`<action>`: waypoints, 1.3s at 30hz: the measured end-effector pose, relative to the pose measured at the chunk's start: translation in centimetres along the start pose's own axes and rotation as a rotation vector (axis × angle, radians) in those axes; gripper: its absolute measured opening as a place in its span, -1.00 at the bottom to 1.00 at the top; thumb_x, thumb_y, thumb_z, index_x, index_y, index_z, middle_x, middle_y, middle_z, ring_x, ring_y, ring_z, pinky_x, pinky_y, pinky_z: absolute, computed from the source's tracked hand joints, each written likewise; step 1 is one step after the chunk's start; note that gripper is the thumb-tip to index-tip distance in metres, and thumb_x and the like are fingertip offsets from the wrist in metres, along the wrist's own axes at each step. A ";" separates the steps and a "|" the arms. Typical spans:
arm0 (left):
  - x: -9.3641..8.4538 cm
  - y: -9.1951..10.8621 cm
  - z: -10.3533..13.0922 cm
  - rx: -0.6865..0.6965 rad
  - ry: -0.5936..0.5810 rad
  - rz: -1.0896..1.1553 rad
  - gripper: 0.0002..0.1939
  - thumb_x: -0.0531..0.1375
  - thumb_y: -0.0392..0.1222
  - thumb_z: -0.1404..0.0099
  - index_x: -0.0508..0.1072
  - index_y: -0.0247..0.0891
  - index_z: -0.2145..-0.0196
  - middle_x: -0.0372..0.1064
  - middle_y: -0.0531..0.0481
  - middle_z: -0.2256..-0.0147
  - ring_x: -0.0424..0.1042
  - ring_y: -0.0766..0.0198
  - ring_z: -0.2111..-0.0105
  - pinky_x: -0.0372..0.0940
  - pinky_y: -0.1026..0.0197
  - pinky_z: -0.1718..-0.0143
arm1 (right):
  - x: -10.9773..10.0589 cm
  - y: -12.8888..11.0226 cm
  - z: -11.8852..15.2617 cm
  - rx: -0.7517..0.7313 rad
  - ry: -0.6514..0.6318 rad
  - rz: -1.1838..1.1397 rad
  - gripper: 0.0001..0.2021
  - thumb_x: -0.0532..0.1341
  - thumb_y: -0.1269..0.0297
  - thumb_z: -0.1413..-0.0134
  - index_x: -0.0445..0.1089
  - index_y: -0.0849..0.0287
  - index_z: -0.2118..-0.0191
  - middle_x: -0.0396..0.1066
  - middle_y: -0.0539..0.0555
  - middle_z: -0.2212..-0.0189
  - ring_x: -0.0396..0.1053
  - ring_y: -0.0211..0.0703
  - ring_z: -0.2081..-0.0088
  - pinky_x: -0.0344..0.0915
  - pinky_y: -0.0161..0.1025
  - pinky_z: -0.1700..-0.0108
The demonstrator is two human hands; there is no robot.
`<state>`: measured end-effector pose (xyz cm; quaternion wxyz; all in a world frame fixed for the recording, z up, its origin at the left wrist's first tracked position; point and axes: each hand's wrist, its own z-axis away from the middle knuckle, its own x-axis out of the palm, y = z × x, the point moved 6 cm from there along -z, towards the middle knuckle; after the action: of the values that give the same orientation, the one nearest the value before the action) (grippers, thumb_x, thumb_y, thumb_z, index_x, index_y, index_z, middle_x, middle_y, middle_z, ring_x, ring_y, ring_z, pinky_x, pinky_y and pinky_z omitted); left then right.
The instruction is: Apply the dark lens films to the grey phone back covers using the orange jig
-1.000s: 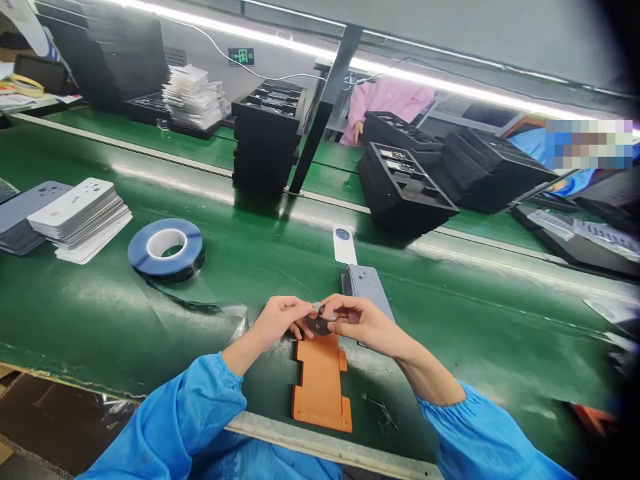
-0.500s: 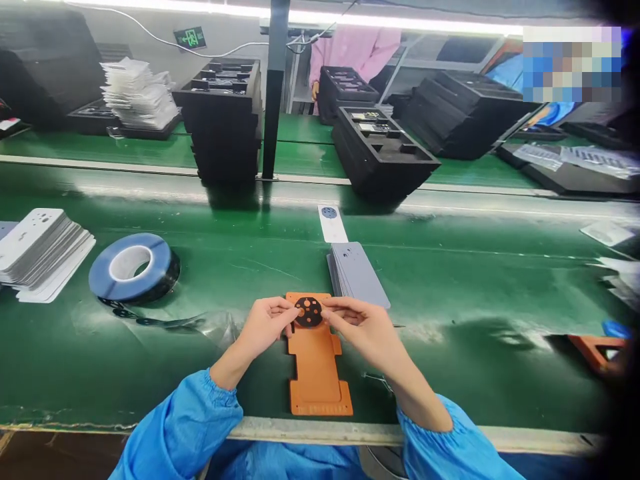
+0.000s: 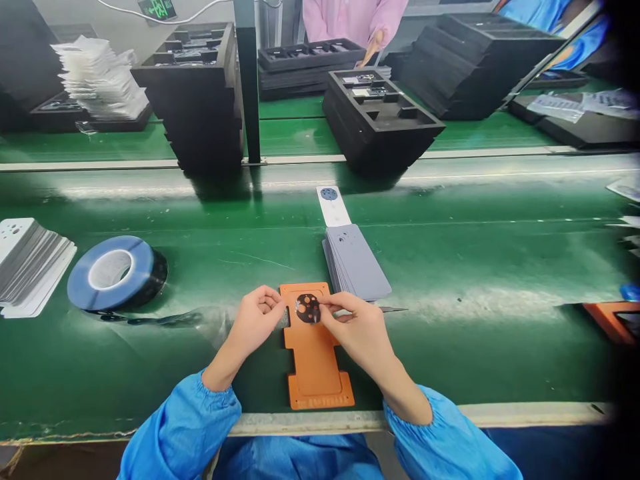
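Observation:
Between my right thumb and fingers I pinch the right edge of a round black sticker [image 3: 307, 308] with several holes. My right hand [image 3: 353, 323] keeps it over the upper part of an orange fixture plate [image 3: 316, 367]. To the left of the sticker, apart from it, is my left hand [image 3: 260, 316], its fingers pressed together near the plate's edge. Something small and greyish shows at those fingertips, too unclear to name. Behind the plate lies a stack of grey phone-shaped sheets [image 3: 359, 263]. The dark tip of a thin tool [image 3: 393, 309] pokes out beyond my right hand.
A roll of blue-and-black tape [image 3: 85, 273] lies left, its strip trailing toward my left hand. Further left is a stack of white sheets [image 3: 35, 267]. A white card [image 3: 334, 210] lies behind the grey stack. Black trays [image 3: 380, 120] stand at the back; a person in pink [image 3: 345, 20] is beyond.
My left hand has come off the black sticker and moved slightly left. The right hand still holds the sticker, which now looks glossier. The whole view has shifted a little.

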<state>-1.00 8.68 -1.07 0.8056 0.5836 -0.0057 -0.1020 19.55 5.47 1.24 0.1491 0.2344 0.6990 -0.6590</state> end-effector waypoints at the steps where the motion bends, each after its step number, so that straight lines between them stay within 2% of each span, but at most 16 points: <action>1: 0.2 -0.1 0.0 0.008 -0.010 -0.015 -0.82 0.31 -0.14 -0.13 0.41 -0.28 0.41 0.29 0.16 0.58 0.23 0.47 0.66 0.12 0.36 0.59 | 0.0 -0.1 0.0 -0.001 0.000 -0.012 -0.85 0.27 0.29 -0.08 0.62 0.09 0.29 0.56 0.09 0.37 0.48 -0.17 0.42 0.43 -0.30 0.48; 5: 1.0 -0.7 0.1 0.003 -0.069 -0.044 -0.85 0.29 -0.19 -0.13 0.40 -0.27 0.38 0.33 0.13 0.54 0.31 0.43 0.62 0.24 0.33 0.53 | -0.2 -0.5 0.3 0.026 -0.011 -0.104 -0.86 0.28 0.27 -0.11 0.62 0.10 0.30 0.56 0.09 0.35 0.49 -0.19 0.40 0.46 -0.34 0.48; 9: 1.1 -0.9 0.1 -0.009 -0.075 -0.031 -0.85 0.28 -0.19 -0.14 0.39 -0.26 0.36 0.35 0.12 0.53 0.33 0.41 0.61 0.28 0.32 0.54 | -0.1 -0.5 0.2 0.029 -0.025 -0.123 -0.87 0.29 0.28 -0.12 0.62 0.10 0.29 0.56 0.07 0.37 0.49 -0.21 0.40 0.46 -0.37 0.49; 17: 1.2 -1.0 -0.1 -0.024 -0.039 -0.062 -0.84 0.31 -0.20 -0.12 0.39 -0.25 0.37 0.33 0.14 0.55 0.32 0.42 0.62 0.23 0.34 0.57 | 0.3 0.0 0.2 -0.043 -0.021 -0.007 -0.85 0.25 0.36 -0.15 0.60 0.09 0.25 0.57 0.05 0.32 0.52 -0.20 0.36 0.50 -0.33 0.43; 25: 1.4 -1.5 -0.1 0.017 -0.013 -0.118 -0.75 0.34 -0.07 -0.17 0.35 -0.22 0.36 0.24 0.19 0.56 0.27 0.42 0.62 0.18 0.34 0.57 | 0.3 -0.4 0.3 -0.139 0.007 0.058 -0.84 0.24 0.43 -0.18 0.58 0.09 0.23 0.55 0.03 0.34 0.49 -0.21 0.39 0.49 -0.30 0.41; 32: 1.5 -1.4 -0.1 0.028 0.012 -0.187 -0.73 0.35 -0.05 -0.17 0.33 -0.21 0.37 0.23 0.20 0.56 0.26 0.42 0.59 0.15 0.35 0.56 | 0.3 -0.7 0.4 -0.216 0.032 0.142 -0.86 0.24 0.46 -0.20 0.55 0.14 0.22 0.51 0.04 0.36 0.48 -0.20 0.40 0.48 -0.29 0.40; 35: 1.5 -1.3 0.0 0.018 0.002 -0.158 -0.74 0.34 -0.07 -0.18 0.33 -0.21 0.37 0.22 0.20 0.55 0.24 0.43 0.59 0.18 0.35 0.55 | -0.1 -0.9 0.8 -0.261 0.073 0.223 -0.85 0.21 0.47 -0.24 0.53 0.16 0.21 0.50 0.08 0.30 0.49 -0.18 0.37 0.48 -0.27 0.37; 39: 1.6 -1.3 0.0 0.014 -0.001 -0.131 -0.73 0.36 -0.08 -0.17 0.33 -0.21 0.38 0.19 0.21 0.55 0.20 0.44 0.60 0.19 0.35 0.56 | -1.2 -1.3 1.4 -0.311 0.122 0.328 -0.81 0.17 0.51 -0.28 0.52 0.15 0.21 0.49 0.08 0.31 0.49 -0.16 0.37 0.46 -0.23 0.31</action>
<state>0.34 8.05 -2.47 0.7932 0.5882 0.0314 -0.1546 19.70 3.92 2.82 0.2458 0.3587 0.7523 -0.4950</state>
